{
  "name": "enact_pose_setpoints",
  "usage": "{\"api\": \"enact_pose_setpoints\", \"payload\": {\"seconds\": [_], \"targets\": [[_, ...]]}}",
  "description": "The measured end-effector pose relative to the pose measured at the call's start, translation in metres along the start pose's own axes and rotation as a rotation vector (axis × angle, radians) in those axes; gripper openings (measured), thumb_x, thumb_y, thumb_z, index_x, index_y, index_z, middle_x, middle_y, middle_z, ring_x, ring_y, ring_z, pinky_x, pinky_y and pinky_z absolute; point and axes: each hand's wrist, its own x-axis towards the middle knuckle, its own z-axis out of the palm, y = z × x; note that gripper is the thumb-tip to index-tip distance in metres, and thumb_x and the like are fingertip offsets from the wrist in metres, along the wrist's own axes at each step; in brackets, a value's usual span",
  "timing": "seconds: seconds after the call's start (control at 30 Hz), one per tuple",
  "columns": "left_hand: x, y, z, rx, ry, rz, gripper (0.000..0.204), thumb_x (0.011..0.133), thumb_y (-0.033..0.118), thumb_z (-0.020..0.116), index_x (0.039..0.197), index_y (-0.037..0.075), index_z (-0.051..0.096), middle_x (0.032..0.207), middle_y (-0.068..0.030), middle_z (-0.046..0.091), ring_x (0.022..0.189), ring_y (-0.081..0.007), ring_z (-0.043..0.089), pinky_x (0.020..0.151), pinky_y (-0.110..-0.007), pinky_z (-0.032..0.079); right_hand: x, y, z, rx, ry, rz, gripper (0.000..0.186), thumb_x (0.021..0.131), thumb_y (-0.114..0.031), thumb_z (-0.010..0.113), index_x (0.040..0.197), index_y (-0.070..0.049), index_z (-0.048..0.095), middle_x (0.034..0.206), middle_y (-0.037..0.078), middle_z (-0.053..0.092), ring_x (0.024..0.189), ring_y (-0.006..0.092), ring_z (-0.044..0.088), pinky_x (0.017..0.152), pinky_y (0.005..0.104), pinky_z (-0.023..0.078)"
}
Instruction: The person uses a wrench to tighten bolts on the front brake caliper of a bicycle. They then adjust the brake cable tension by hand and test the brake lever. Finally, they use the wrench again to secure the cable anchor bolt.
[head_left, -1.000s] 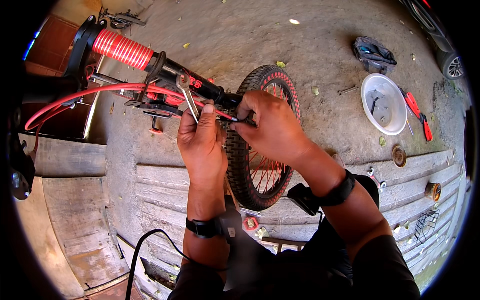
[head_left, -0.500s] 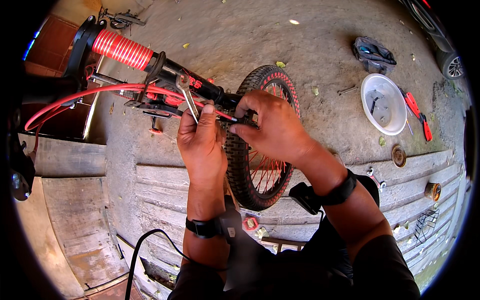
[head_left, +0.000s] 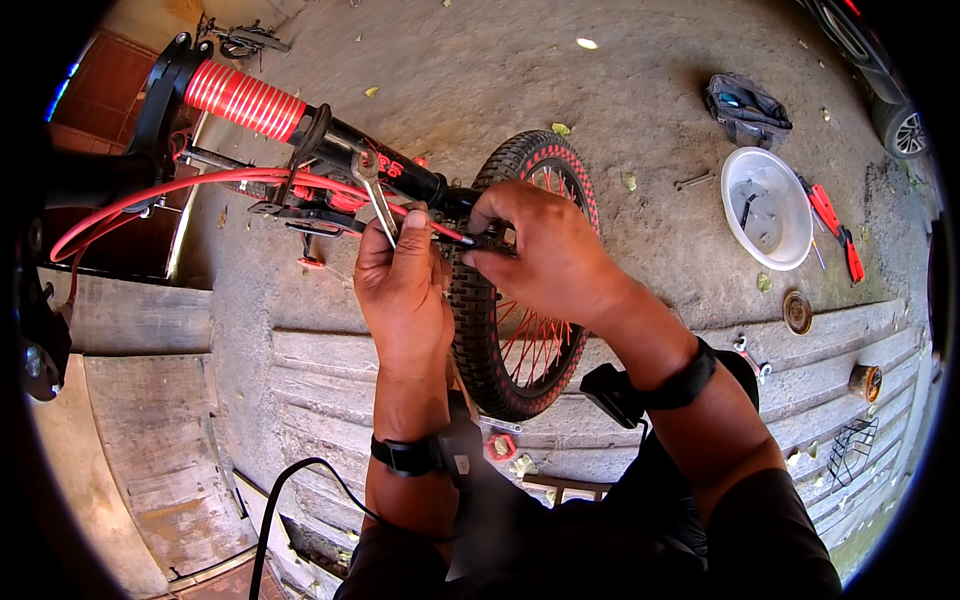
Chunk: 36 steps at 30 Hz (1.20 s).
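Note:
A black bicycle front end lies across the upper left, with a red-banded spring and a black fork tube running to the knobby, red-spoked wheel. My left hand is closed on a silver wrench, its thumb by the red cable. My right hand is bent in a pinch at a small dark part where the cable ends, just below the fork tube beside the tyre. Its fingers partly hide that part, so I cannot make out its shape.
A white basin with small items, red-and-black tools and a grey bag lie at the right. A car wheel stands beyond. Concrete steps, two tins and wooden boards surround me.
My right thumb and fingers have shifted very slightly around the dark part at the cable's end. My left hand and the wrench stay where they were.

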Motion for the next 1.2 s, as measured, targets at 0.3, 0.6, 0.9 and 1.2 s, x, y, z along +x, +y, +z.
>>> {"api": "enact_pose_setpoints", "payload": {"seconds": [0.3,0.6,0.9,1.2], "targets": [[0.0,0.0,0.0,0.0,0.0,-0.001,0.008,0.098,0.013,0.065,0.093,0.008,0.061,0.061,0.0055,0.046,0.05,-0.0031,0.037,0.047,-0.022,0.029,0.0,0.003,0.001,-0.056,0.008,-0.067,0.012,0.074,-0.006,0.066,0.084,-0.002,0.06,0.086,0.016,0.062,0.083,0.0364,0.065,0.074,0.0447,0.053],[0.0,0.001,0.001,0.003,-0.001,-0.004,0.009,0.099,0.013,0.065,0.092,0.008,0.061,0.06,0.0054,0.046,0.049,-0.003,0.037,0.047,-0.022,0.029,-0.002,0.002,0.005,-0.016,0.065,-0.061,0.014,0.072,-0.005,0.067,0.084,-0.003,0.06,0.085,0.015,0.062,0.081,0.036,0.065,0.072,0.0449,0.053],[0.0,0.001,0.002,-0.005,0.002,0.002,0.007,0.098,0.012,0.065,0.093,0.008,0.062,0.061,0.0053,0.047,0.049,-0.003,0.037,0.046,-0.022,0.028,-0.002,0.003,0.005,-0.106,0.058,-0.07,0.015,0.073,-0.006,0.069,0.084,-0.004,0.059,0.085,0.015,0.062,0.08,0.0355,0.065,0.07,0.0442,0.053],[0.0,0.002,0.004,0.041,0.007,-0.004,0.007,0.099,0.013,0.063,0.094,0.01,0.061,0.058,0.0061,0.04,0.048,-0.0042,0.034,0.047,-0.023,0.029,-0.004,0.003,0.004,-0.014,0.039,-0.039,0.021,0.073,-0.006,0.071,0.091,-0.004,0.061,0.087,0.015,0.062,0.085,0.0348,0.065,0.074,0.0434,0.054]]}}
